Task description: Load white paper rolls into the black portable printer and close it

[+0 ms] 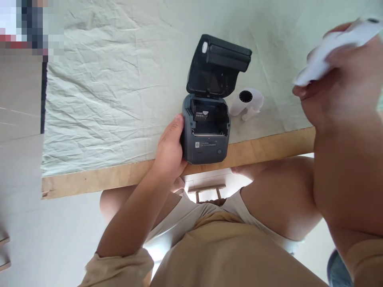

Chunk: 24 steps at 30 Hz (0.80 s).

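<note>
A dark grey portable label printer (208, 149) rests at the table's front edge, its black lid (206, 75) swung up and its paper bay exposed. My left hand (170, 145) grips the printer's left side, fingers partly hidden beneath it. Close to the printer's right side lies a white paper roll (238, 104) with a black core end and a loose curled tail. Far to the right, my right hand (341, 71) is raised and closed around a white paper roll (324, 54), blurred by motion; a dark core end shows at its upper right.
A pale green cloth (113, 87) with creases covers the table. Its bare wooden front edge (98, 175) runs above my knees. Below are a small wooden stool (206, 188) and the light floor (68, 231). A dark blue rounded object (338, 269) stands at the lower right.
</note>
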Each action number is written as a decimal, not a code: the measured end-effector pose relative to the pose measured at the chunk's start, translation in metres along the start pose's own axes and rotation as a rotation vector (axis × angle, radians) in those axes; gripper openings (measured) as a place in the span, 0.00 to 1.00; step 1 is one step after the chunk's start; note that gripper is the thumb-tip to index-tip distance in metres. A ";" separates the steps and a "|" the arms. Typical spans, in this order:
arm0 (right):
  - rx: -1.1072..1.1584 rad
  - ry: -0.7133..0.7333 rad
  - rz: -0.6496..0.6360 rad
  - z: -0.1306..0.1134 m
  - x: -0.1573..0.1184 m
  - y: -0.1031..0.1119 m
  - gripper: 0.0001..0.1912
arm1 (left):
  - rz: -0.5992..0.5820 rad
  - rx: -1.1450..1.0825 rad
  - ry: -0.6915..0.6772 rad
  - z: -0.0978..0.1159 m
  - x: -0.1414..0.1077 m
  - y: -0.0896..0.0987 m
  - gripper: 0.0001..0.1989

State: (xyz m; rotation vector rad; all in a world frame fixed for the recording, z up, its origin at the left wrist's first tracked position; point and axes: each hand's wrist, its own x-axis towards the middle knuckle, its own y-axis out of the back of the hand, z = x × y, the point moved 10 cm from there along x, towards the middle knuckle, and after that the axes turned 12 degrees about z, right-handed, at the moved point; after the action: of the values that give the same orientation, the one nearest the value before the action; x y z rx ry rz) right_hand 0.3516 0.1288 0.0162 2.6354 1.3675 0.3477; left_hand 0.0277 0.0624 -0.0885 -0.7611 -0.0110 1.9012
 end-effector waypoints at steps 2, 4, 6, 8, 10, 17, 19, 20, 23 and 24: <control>-0.049 0.053 0.027 0.022 0.015 0.003 0.13 | -0.019 -0.012 0.001 0.001 -0.001 -0.003 0.17; -0.098 0.071 0.061 0.045 0.024 0.010 0.15 | -0.029 -0.017 0.003 0.001 -0.002 -0.005 0.16; -0.181 0.204 0.032 0.053 0.027 0.013 0.15 | -0.032 -0.011 -0.003 0.001 -0.001 -0.005 0.16; -0.244 0.393 -0.010 0.048 0.025 0.014 0.14 | -0.030 -0.004 -0.026 0.003 0.000 -0.003 0.16; -0.319 0.499 -0.034 0.046 0.024 0.016 0.16 | -0.032 0.001 -0.044 0.004 0.001 -0.002 0.16; -0.393 0.673 -0.044 0.007 -0.010 0.008 0.30 | -0.045 0.003 -0.047 0.009 -0.002 -0.007 0.15; -0.301 0.838 -0.025 -0.020 -0.040 -0.001 0.21 | -0.060 0.011 -0.054 0.012 -0.004 -0.011 0.17; -0.268 0.880 -0.060 -0.027 -0.053 -0.010 0.21 | -0.072 0.018 -0.058 0.013 -0.005 -0.013 0.17; -0.295 0.862 -0.267 -0.019 -0.074 -0.051 0.28 | -0.068 0.026 -0.083 0.017 -0.006 -0.014 0.16; -0.327 0.816 -0.313 -0.010 -0.073 -0.062 0.28 | -0.051 0.027 -0.092 0.018 -0.005 -0.012 0.15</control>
State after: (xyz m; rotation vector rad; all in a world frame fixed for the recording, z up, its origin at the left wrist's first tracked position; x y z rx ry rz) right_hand 0.2592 0.1049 0.0006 2.0125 1.6858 1.5581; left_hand 0.0298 0.0692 -0.0674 -0.6485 -0.0613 1.8826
